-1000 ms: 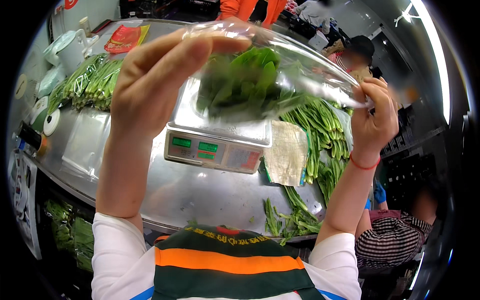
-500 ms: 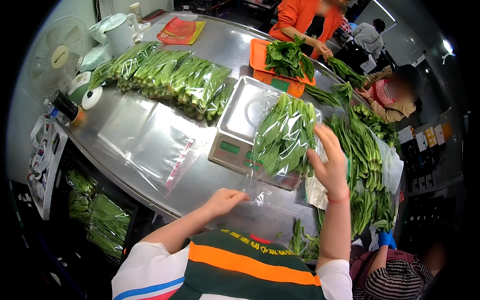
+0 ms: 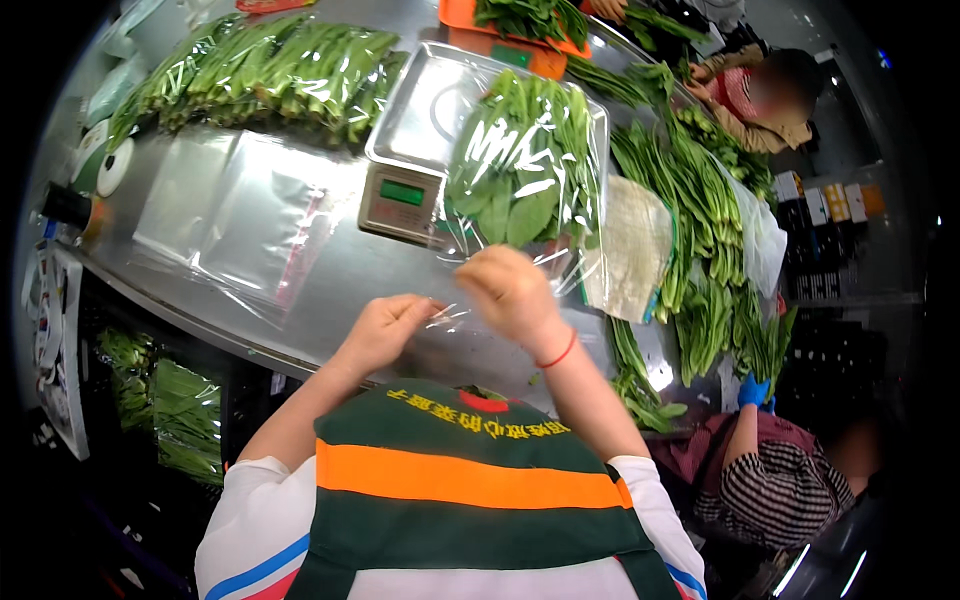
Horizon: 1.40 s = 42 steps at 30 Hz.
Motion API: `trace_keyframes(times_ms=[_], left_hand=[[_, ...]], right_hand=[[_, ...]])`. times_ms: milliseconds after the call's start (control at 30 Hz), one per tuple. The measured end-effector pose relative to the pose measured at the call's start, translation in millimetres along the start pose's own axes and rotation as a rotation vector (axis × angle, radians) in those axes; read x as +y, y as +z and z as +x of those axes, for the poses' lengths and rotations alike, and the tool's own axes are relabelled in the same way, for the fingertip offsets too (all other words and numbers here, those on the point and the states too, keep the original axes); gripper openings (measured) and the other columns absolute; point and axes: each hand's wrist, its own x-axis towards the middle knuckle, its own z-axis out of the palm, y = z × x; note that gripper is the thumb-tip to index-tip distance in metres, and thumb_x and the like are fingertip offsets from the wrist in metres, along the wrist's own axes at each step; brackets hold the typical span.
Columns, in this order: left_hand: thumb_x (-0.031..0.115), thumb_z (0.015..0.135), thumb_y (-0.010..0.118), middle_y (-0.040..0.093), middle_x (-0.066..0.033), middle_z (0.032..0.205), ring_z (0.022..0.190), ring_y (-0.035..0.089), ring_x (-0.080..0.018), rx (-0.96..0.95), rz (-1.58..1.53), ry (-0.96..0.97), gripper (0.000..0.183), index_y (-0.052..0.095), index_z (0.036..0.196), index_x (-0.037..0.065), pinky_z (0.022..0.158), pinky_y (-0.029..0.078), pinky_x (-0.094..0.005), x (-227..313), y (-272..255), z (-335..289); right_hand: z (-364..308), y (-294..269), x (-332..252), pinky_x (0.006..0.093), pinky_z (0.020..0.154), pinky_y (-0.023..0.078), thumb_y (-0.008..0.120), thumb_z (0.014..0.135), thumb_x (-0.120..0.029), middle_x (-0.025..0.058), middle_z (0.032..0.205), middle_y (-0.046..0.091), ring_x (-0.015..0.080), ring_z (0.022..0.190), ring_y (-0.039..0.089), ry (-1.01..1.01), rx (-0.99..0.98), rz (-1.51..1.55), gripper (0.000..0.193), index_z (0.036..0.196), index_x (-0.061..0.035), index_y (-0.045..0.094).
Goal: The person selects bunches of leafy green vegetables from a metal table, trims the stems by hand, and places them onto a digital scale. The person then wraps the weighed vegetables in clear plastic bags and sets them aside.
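Note:
A clear plastic bag of leafy green stalks [image 3: 525,160] lies on the steel pan [image 3: 425,85] of a weighing scale [image 3: 385,215], leaf ends toward me. My left hand [image 3: 388,330] pinches loose film at the bag's near end, just off the scale's front. My right hand [image 3: 508,300] is curled closed over that same end, close to the left one. Slight blur and the hand's own back hide what its fingers hold. Shiny film shows between the two hands.
Filled bags of greens [image 3: 270,75] line the table's far left. Flat empty bags [image 3: 235,215] lie left of the scale. Loose greens [image 3: 690,220] and a pale cloth [image 3: 635,250] are on the right. A blue-gloved co-worker's hand [image 3: 753,390] and another person [image 3: 760,100] are beyond.
My right hand has left the bag's right side and come down to its near end, its fingers now curled. My left hand still pinches the film. The view has shifted.

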Motion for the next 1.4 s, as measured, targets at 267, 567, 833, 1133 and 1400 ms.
trace_keyframes(times_ms=[267, 567, 833, 1133, 1400], left_hand=[[0.015, 0.096, 0.045, 0.065, -0.0101, 0.095, 0.089, 0.059, -0.0144, -0.004, 0.159, 0.065, 0.029, 0.063, 0.098, -0.008, 0.082, 0.045, -0.0265, 23, 2, -5], [0.016, 0.093, 0.048, 0.067, -0.0117, 0.091, 0.083, 0.062, -0.0176, 0.153, -0.015, 0.058, 0.030, 0.066, 0.089, -0.007, 0.077, 0.048, -0.0297, 21, 7, 1], [0.020, 0.086, 0.060, 0.064, -0.0119, 0.106, 0.105, 0.058, -0.0220, 0.253, 0.231, -0.007, 0.035, 0.060, 0.113, -0.002, 0.094, 0.042, -0.0356, 17, -101, 17], [0.007, 0.067, 0.071, 0.062, -0.0064, 0.114, 0.112, 0.053, -0.0292, -0.001, 1.346, 1.116, 0.036, 0.066, 0.103, 0.009, 0.093, 0.042, -0.0430, 92, -43, 84], [0.015, 0.089, 0.054, 0.065, -0.0081, 0.082, 0.082, 0.058, -0.0236, 0.082, 0.717, 0.680, 0.017, 0.065, 0.082, 0.004, 0.073, 0.046, -0.0323, 58, -50, 75]], right_hand=[[-27, 20, -29, 0.0331, 0.057, 0.046, 0.069, 0.071, -0.009, 0.0053, 0.074, 0.056, 0.0232, 0.069, 0.057, 0.105, -0.046, 0.118, 0.009, 0.073, -0.0059, 0.062], [-55, -38, -32, 0.0364, 0.056, 0.045, 0.062, 0.068, -0.004, 0.0099, 0.073, 0.053, 0.0283, 0.067, 0.055, 0.121, -0.253, 0.049, 0.010, 0.074, -0.0045, 0.054], [-247, -181, -5, 0.0415, 0.061, 0.049, 0.067, 0.075, -0.012, 0.0154, 0.073, 0.062, 0.0340, 0.069, 0.063, 1.015, -0.425, -0.474, 0.014, 0.078, -0.0007, 0.060], [-41, -86, 37, 0.0343, 0.081, 0.049, 0.067, 0.072, -0.006, 0.0120, 0.106, 0.061, 0.0290, 0.099, 0.059, -0.140, 0.087, -0.458, 0.024, 0.095, -0.0055, 0.061], [-56, -66, 53, 0.0310, 0.066, 0.049, 0.052, 0.089, -0.013, 0.0104, 0.077, 0.065, 0.0224, 0.074, 0.063, 0.399, 0.246, 0.294, 0.019, 0.079, -0.0016, 0.063]])
